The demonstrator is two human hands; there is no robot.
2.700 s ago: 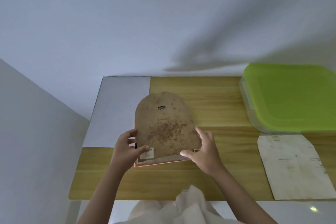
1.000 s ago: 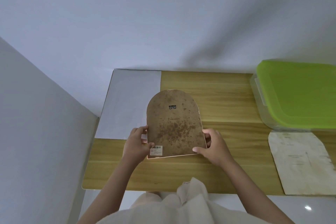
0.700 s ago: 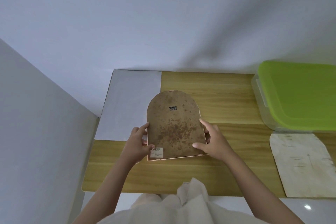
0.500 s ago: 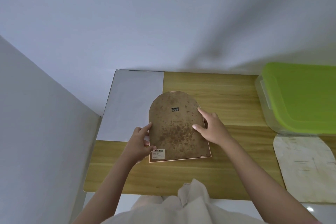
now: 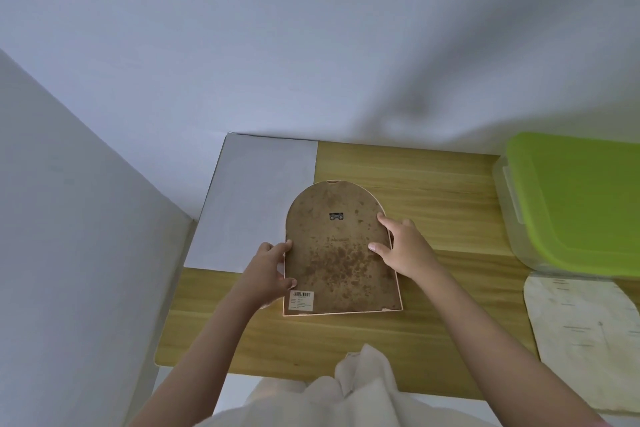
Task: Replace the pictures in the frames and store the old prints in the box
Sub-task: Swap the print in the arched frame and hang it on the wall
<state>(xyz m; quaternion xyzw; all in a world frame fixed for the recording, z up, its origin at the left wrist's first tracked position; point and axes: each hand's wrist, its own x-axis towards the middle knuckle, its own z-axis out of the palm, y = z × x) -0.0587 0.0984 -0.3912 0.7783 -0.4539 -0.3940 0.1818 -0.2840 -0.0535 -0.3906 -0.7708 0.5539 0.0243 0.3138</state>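
Both hands are bracketing the face-down arched frame (image 5: 337, 253), long axis running away from the person: left hand (image 5: 268, 270) gripping its left edge, right hand (image 5: 403, 250) lying open-fingered on the backing.

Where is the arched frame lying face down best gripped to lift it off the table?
Probably by its two straight side edges, one hand from each side. The arched frame lies flat, back up, so only its thin rim offers purchase. The left hand already sits at the left edge, the right hand at the right edge.
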